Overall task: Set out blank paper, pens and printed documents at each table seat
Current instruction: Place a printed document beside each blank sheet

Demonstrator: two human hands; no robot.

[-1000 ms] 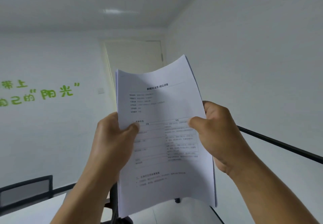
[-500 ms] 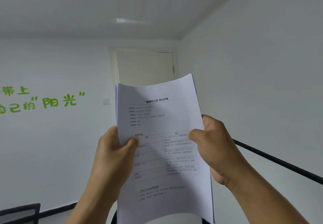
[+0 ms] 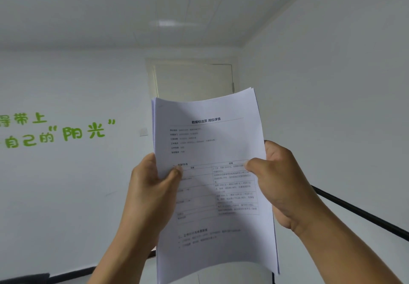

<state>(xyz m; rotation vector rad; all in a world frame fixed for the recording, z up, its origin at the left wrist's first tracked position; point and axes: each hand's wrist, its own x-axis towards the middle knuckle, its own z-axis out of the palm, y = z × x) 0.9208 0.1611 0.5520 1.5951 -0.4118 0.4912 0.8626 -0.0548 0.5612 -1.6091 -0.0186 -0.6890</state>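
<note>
A stack of printed documents (image 3: 212, 173) is held upright in mid-air in front of the camera, its printed face toward the viewer and its top edge bowed slightly, the upper right corner higher than the left. Several sheet edges fan out along the left and right sides. The bottom edge of the stack runs down to the lower border of the view. To the left of the stack lies an open stretch of white wall (image 3: 66, 195) bearing green lettering (image 3: 55, 131), with a small switch plate (image 3: 143, 131) near the stack's upper left corner. Directly behind the top edge stands a pale door (image 3: 192, 80) in the far wall, and above it the white ceiling (image 3: 155, 13) with a flat light panel (image 3: 167, 23). To the right a plain side wall (image 3: 332, 84) comes close, crossed low down by a dark rail (image 3: 363, 215) that slopes toward the lower right corner. A dark strip (image 3: 66, 272) runs along the foot of the left wall. The left hand (image 3: 152, 193) grasps the stack's left edge about halfway down, thumb (image 3: 176, 173) pressed on the front sheet and the other fingers hidden behind the paper. The right hand (image 3: 285, 186) grasps the right edge at much the same height, its thumb (image 3: 254, 165) lying across the front and the curled fingers wrapping behind.
</note>
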